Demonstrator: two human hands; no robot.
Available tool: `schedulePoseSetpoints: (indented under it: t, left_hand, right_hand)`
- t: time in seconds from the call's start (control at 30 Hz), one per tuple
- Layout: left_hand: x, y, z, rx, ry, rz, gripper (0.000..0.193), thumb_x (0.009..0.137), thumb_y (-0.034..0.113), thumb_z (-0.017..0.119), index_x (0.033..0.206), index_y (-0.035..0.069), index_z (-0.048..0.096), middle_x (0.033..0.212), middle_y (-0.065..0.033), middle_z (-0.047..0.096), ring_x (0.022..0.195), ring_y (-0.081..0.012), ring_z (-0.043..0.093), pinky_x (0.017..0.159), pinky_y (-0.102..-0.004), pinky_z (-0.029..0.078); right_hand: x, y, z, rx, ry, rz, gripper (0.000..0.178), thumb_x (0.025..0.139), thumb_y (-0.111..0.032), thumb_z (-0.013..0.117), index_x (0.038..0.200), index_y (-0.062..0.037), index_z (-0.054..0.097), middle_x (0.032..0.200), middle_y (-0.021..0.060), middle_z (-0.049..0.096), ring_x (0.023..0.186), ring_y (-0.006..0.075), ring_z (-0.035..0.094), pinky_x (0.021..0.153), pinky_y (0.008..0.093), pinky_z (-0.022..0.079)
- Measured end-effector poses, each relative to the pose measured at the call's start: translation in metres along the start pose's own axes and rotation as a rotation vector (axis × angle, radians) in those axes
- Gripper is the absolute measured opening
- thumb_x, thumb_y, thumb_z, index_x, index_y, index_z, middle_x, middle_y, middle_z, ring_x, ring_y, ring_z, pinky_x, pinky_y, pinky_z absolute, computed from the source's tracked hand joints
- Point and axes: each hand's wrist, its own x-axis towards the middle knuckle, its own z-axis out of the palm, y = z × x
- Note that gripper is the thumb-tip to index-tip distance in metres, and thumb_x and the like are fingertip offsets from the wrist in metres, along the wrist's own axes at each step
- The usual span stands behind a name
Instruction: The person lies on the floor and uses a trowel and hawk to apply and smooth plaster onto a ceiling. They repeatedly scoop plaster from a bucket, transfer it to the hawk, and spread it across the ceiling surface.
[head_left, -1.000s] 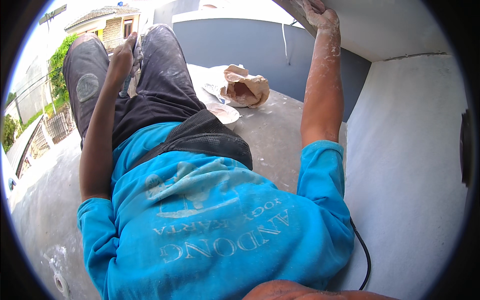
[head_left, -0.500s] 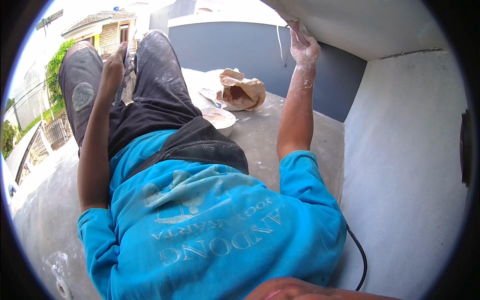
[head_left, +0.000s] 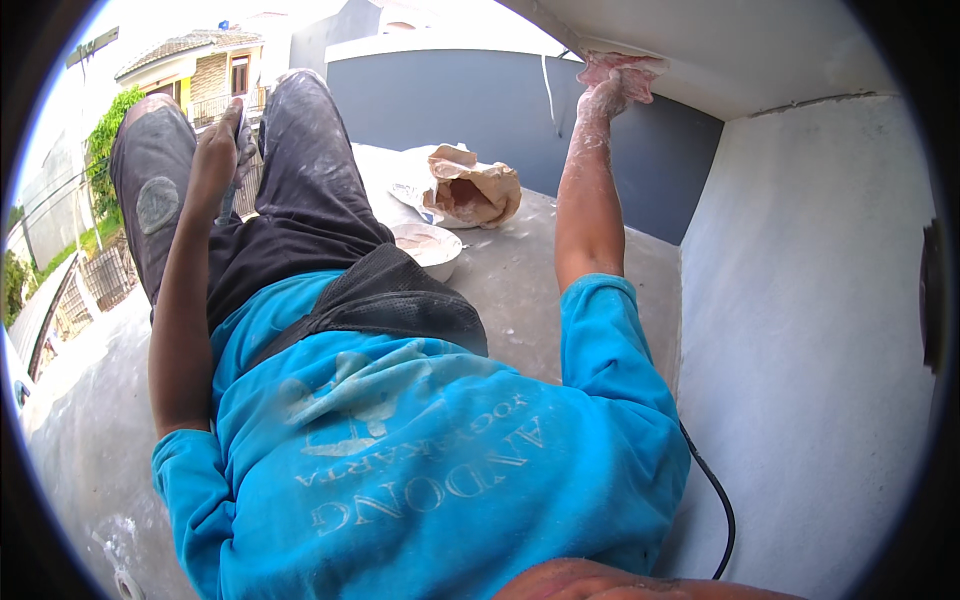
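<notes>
A pinkish sheet [head_left: 632, 68], narrow half a second ago, now fans wide at the ceiling [head_left: 750, 55] above the right hand [head_left: 603, 98] pinching it; the left hand [head_left: 217, 150], by the knees, stays curled around a grey tool [head_left: 227, 207].

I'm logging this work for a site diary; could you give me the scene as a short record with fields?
Left hand: around a thin tool, kind unclear, between the raised knees
Right hand: raised, grasping a pinkish sheet at the pale overhead surface
Bowl: white, holding pale material, beside the waist
Sack: lying on its side, mouth open
Cable: black, beside the right shoulder
</notes>
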Motion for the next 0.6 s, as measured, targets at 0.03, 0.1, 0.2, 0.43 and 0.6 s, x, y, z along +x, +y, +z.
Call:
schedulePoseSetpoints:
  t: [0.03, 0.1, 0.2, 0.43, 0.6]
  left_hand:
    - [-0.001, -0.001, -0.004, 0.015, 0.037, 0.005, 0.043, 0.101, 0.038, 0.041, 0.072, 0.01, 0.055, 0.056, 0.0023, 0.046, 0.04, -0.0066, 0.036, 0.037, -0.0236, 0.029]
    - [-0.002, -0.002, -0.008, 0.031, 0.048, 0.008, 0.043, 0.101, 0.038, 0.041, 0.073, 0.009, 0.056, 0.056, 0.0024, 0.046, 0.04, -0.0063, 0.037, 0.037, -0.0234, 0.029]
    - [-0.002, -0.006, -0.014, 0.024, 0.018, -0.002, 0.042, 0.101, 0.038, 0.042, 0.075, 0.008, 0.058, 0.056, 0.0028, 0.046, 0.041, -0.0058, 0.037, 0.038, -0.0231, 0.029]
    - [0.003, -0.009, -0.012, 0.032, -0.011, -0.024, 0.041, 0.1, 0.038, 0.042, 0.078, 0.009, 0.058, 0.057, 0.0027, 0.046, 0.042, -0.0055, 0.037, 0.038, -0.0229, 0.03]
    - [0.001, -0.011, -0.013, 0.0, -0.04, -0.024, 0.039, 0.1, 0.037, 0.042, 0.079, 0.009, 0.058, 0.059, 0.0016, 0.047, 0.043, -0.0056, 0.038, 0.039, -0.0222, 0.031]
  right_hand:
    - [-0.008, 0.007, 0.013, 0.006, -0.004, 0.016, 0.061, 0.081, -0.001, 0.056, 0.137, -0.001, 0.033, 0.131, 0.0144, 0.047, 0.116, 0.0321, 0.053, 0.102, 0.0495, 0.043]
    - [-0.022, 0.005, 0.03, 0.006, -0.001, 0.027, 0.059, 0.08, -0.001, 0.056, 0.135, 0.0005, 0.034, 0.129, 0.0149, 0.048, 0.114, 0.0324, 0.054, 0.099, 0.0492, 0.046]
    - [-0.054, -0.017, 0.054, 0.004, -0.024, 0.136, 0.058, 0.077, 0.001, 0.056, 0.132, 0.0024, 0.036, 0.127, 0.0145, 0.049, 0.112, 0.0318, 0.055, 0.095, 0.0474, 0.05]
    - [-0.121, -0.08, 0.105, 0.113, -0.065, 0.179, 0.056, 0.072, 0.005, 0.055, 0.126, 0.0042, 0.04, 0.121, 0.0141, 0.051, 0.109, 0.0296, 0.056, 0.094, 0.0421, 0.052]
    - [-0.138, -0.077, 0.119, 0.164, -0.05, 0.105, 0.049, 0.074, 0.004, 0.055, 0.121, 0.0049, 0.043, 0.115, 0.0135, 0.052, 0.102, 0.0261, 0.057, 0.092, 0.0381, 0.051]
